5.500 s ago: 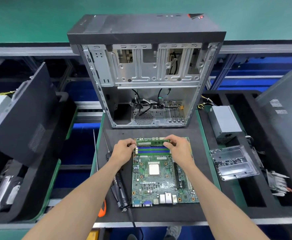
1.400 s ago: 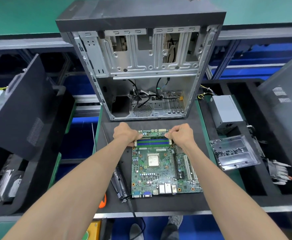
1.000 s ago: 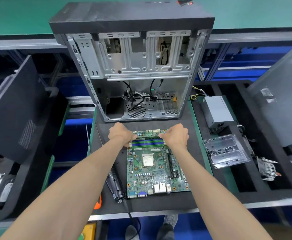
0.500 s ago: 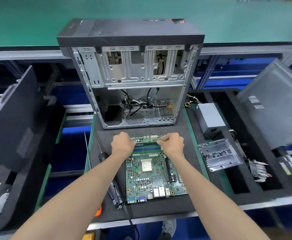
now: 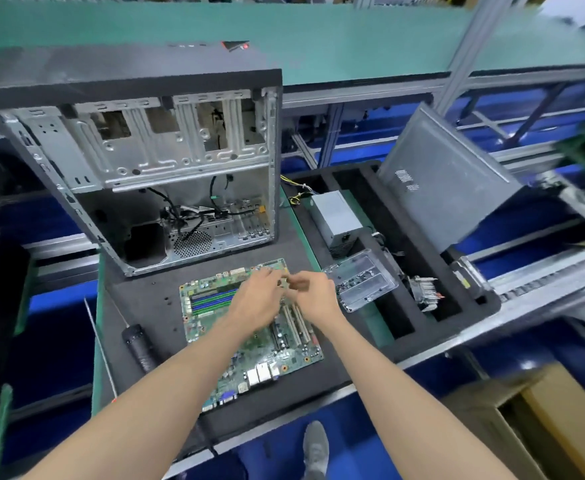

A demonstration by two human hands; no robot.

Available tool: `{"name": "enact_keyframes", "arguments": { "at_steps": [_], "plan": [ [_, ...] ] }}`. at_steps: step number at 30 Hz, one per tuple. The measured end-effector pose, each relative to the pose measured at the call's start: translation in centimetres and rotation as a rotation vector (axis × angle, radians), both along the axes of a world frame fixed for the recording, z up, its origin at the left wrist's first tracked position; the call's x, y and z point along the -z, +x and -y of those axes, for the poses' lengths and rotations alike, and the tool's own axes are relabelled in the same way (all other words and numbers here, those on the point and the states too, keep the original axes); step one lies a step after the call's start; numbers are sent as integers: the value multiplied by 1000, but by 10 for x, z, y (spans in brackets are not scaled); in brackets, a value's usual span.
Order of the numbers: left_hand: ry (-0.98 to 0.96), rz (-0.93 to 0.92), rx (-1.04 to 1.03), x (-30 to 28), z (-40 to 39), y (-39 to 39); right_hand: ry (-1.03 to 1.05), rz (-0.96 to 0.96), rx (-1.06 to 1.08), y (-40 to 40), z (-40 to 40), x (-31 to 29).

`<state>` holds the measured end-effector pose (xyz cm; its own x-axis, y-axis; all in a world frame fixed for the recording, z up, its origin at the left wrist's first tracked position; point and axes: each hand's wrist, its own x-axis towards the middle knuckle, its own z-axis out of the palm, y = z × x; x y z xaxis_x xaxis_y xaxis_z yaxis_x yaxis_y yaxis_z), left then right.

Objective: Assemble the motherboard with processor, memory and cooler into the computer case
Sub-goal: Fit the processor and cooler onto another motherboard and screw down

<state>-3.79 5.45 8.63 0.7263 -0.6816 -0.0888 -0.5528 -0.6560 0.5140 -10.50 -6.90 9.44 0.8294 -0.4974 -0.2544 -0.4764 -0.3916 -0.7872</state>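
Both hands have left the memory slots (image 5: 211, 301) and met over the motherboard's (image 5: 249, 344) far right corner; the left hand (image 5: 260, 299) and right hand (image 5: 313, 292) have loosely curled fingers, and whether they hold anything cannot be told. The board lies under them. A careless snag could shift it. Beyond, the open case (image 5: 138, 161) holds loose cables; right of the hands, a clear tray (image 5: 362, 282) holds small parts.

Your arms and foot
Both your forearms are bare, no sleeves; you wear a grey fabric shoe (image 5: 315, 448).
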Motion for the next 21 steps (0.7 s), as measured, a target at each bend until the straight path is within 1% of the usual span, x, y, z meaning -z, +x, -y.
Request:
{"name": "enact_keyframes", "arguments": {
  "at_steps": [3, 7, 10, 13, 15, 17, 19, 21],
  "plan": [
    [19, 10, 93, 3, 27, -10, -28, -25, 52, -21, 31, 2],
    [90, -6, 152, 5, 65, -20, -60, -44, 164, -50, 84, 5],
    [139, -16, 180, 6, 97, -27, -167, -94, 224, -67, 125, 6],
    [149, -19, 184, 6, 127, -33, -309, -136, 322, -82, 161, 9],
    [134, -33, 193, 6, 145, -36, -410, -209, 386, -90, 181, 11],
    [126, -54, 193, 7, 163, -38, -456, -297, 421, -97, 197, 12],
    [126, -67, 191, 6, 178, -40, -438, -387, 420, -101, 211, 16],
    [139, -52, 198, 7, 190, -41, -369, -458, 389, -102, 223, 20]
  ]
}}
